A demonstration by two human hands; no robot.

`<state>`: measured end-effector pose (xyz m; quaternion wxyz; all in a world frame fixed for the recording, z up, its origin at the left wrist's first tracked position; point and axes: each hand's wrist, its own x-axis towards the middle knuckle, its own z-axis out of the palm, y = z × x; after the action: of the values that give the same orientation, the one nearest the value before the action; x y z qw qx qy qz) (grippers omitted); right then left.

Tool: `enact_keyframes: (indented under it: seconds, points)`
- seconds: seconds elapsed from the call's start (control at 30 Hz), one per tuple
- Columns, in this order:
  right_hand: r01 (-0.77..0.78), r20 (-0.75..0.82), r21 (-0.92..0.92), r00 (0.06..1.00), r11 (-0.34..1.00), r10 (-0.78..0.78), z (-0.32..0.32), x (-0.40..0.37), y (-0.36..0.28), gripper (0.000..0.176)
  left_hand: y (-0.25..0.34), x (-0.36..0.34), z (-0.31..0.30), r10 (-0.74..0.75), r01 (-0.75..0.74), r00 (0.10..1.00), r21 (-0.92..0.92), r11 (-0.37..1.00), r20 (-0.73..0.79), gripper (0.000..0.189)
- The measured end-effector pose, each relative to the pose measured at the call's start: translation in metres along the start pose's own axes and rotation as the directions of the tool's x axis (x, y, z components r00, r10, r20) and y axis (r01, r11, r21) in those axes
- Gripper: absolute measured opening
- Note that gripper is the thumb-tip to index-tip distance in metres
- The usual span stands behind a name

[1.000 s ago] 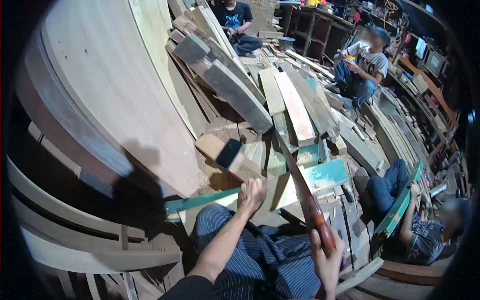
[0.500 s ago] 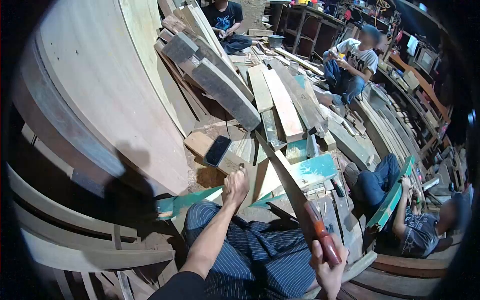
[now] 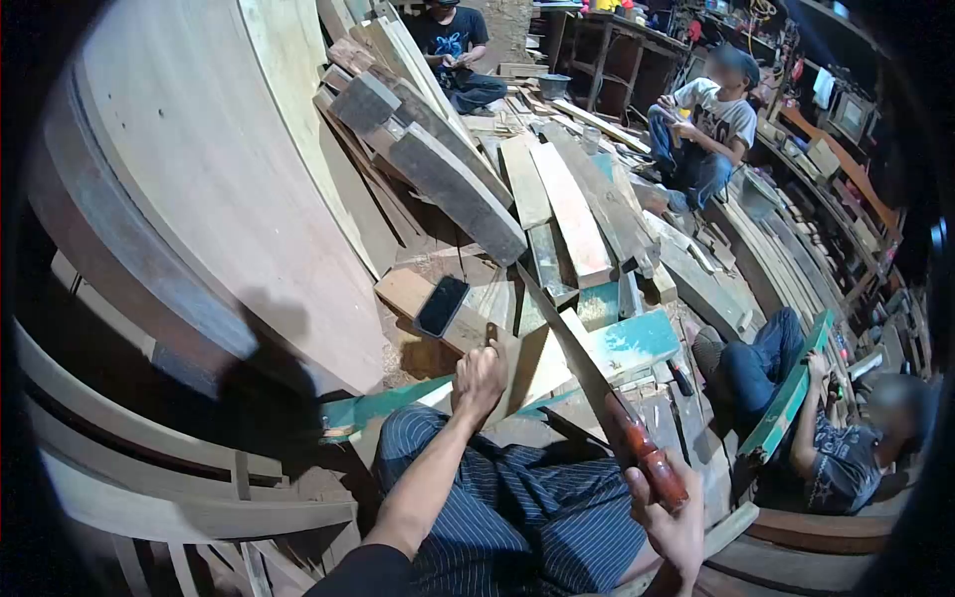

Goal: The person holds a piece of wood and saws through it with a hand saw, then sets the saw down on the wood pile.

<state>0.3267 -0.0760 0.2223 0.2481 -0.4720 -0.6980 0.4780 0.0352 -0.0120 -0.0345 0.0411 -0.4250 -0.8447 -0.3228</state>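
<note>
My right hand (image 3: 668, 507) is wrapped round the glossy reddish-brown handle of a machete (image 3: 572, 348). Its long dark blade points forward and left over the wood, and I cannot make out teeth on it. A brown stick-like piece (image 3: 491, 333) pokes up from my closed left hand (image 3: 480, 380); the rest of it is hidden by the fingers. Beside that fist, a pale board with green paint (image 3: 632, 343) lies under the blade. Just ahead of my left hand, a black phone (image 3: 441, 305) rests on a wooden block (image 3: 403, 291).
Large curved wooden panels (image 3: 199, 199) stand on the left. Stacked planks (image 3: 572, 209) and a thick grey beam (image 3: 453, 194) lie ahead. Three people sit around: one at the back, one at the back right, and one at right holding a green board (image 3: 791, 388).
The whole view has shifted slightly, so things sit a little further right and lower. More of the brown piece shows above my left fist. Both hands keep their hold.
</note>
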Motion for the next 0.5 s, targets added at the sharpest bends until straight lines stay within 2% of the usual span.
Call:
enact_keyframes:
  seconds: [0.1, 0.13, 0.17, 0.23, 0.27, 0.37, 0.4, 0.5]
  points:
    - [0.103, -0.059, -0.005, 0.993, 0.995, -0.103, 0.016, 0.025, 0.020, 0.018, 0.016, 0.001, -0.019, -0.096, 0.101, 0.990, -0.049, 0.994, 0.106, 0.058]
    - [0.129, -0.089, 0.004, 0.988, 0.992, -0.128, 0.026, 0.039, 0.025, 0.019, 0.020, 0.000, -0.023, -0.076, 0.080, 0.987, -0.023, 0.997, 0.139, 0.059]
    - [0.240, -0.149, -0.151, 0.953, 0.959, -0.262, 0.039, 0.057, 0.035, 0.020, 0.021, -0.001, -0.021, -0.078, 0.082, 0.984, -0.021, 0.996, 0.158, 0.059]
    - [0.268, -0.211, -0.054, 0.939, 0.962, -0.273, 0.067, 0.096, 0.067, 0.021, 0.020, -0.002, -0.014, -0.086, 0.090, 0.979, -0.011, 0.996, 0.187, 0.060]
    - [0.254, -0.206, -0.086, 0.941, 0.963, -0.267, 0.073, 0.101, 0.058, 0.022, 0.015, -0.002, -0.007, -0.079, 0.088, 0.981, -0.044, 0.995, 0.179, 0.059]
    - [0.273, -0.136, -0.225, 0.942, 0.935, -0.308, 0.073, 0.098, 0.043, 0.023, 0.011, -0.004, -0.002, 0.048, -0.051, 0.996, 0.051, 0.997, 0.074, 0.054]
    - [0.283, -0.102, -0.271, 0.942, 0.920, -0.320, 0.072, 0.091, 0.041, 0.024, 0.020, -0.008, -0.009, 0.030, -0.030, 0.999, 0.048, 0.998, -0.016, 0.050]
    - [0.229, -0.139, -0.153, 0.958, 0.961, -0.251, 0.057, 0.052, 0.022, 0.020, -0.001, -0.014, 0.011, 0.144, -0.141, 0.989, 0.072, 0.987, -0.040, 0.041]
